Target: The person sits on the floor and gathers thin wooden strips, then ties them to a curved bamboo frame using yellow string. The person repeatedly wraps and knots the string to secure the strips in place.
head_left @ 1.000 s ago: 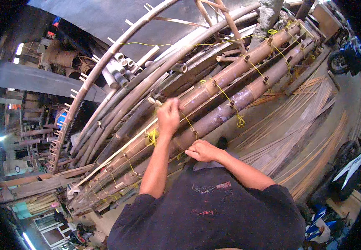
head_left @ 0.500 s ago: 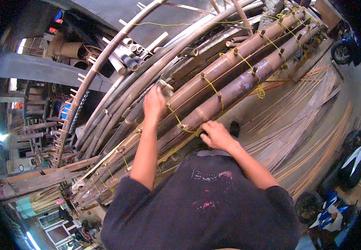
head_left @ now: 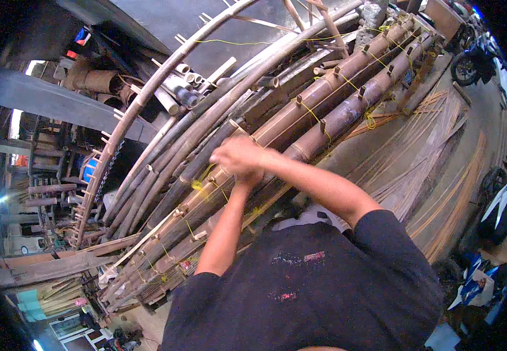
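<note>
Step, judged: working yellow cord (head_left: 197, 185), bunched at 8 o'clock from your right hand (head_left: 231, 154), along the pegged bamboo pole (head_left: 323, 89). Your left hand (head_left: 251, 176) sits beneath; can't tell either grip. Next move probably calls for snugging.

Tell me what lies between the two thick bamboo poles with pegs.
In the head view, yellow cord crosses the dark gap between the upper pole and lower pole, running from peg to peg. Deeper down, it is too dark to tell.
</note>
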Tool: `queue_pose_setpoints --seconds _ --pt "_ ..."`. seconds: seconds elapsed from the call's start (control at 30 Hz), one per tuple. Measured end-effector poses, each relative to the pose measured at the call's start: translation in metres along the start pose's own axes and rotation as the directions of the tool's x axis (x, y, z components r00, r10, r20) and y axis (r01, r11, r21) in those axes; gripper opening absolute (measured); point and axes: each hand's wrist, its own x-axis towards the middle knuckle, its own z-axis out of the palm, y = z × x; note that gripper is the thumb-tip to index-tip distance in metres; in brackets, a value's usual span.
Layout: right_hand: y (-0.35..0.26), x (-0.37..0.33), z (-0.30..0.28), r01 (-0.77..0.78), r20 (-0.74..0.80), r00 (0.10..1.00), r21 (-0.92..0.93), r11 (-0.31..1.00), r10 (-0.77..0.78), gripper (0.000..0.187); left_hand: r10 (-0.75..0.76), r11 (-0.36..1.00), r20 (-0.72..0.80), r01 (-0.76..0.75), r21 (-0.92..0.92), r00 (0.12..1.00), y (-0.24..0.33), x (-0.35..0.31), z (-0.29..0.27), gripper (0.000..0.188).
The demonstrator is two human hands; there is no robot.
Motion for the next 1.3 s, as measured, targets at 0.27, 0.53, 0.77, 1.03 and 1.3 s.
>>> queue_pose_setpoints --seconds 0.27,0.53,0.77,1.03,1.3 --pt "0.031 -0.027 -0.046 0.288 -0.152 0.958 0.526 0.800 -0.244 0.040 -0.285 0.947 0.374 0.319 -0.030 0.882 -0.007 0.006 -0.019 0.038" --pt "0.081 -0.151 0.083 0.046 -0.060 0.998 0.242 0.969 -0.033 0.047 -0.223 0.855 0.197 0.288 -0.430 0.955 0.037 0.049 -0.044 0.027" --pt "0.078 -0.165 0.104 0.135 -0.204 0.962 -0.222 0.966 -0.181 0.028 -0.250 0.961 0.069 0.256 -0.103 0.966 -0.065 0.108 0.022 0.030" --pt "0.015 -0.145 0.182 -0.096 -0.276 0.958 -0.051 0.994 0.079 0.035 -0.251 0.960 0.106 0.234 0.154 0.962 -0.075 0.010 -0.106 0.033" --pt "-0.069 -0.072 0.245 0.315 0.213 0.540 0.846 -0.431 0.814 0.041 -0.222 0.974 0.093 0.217 0.067 0.970 -0.089 -0.107 -0.109 0.030"
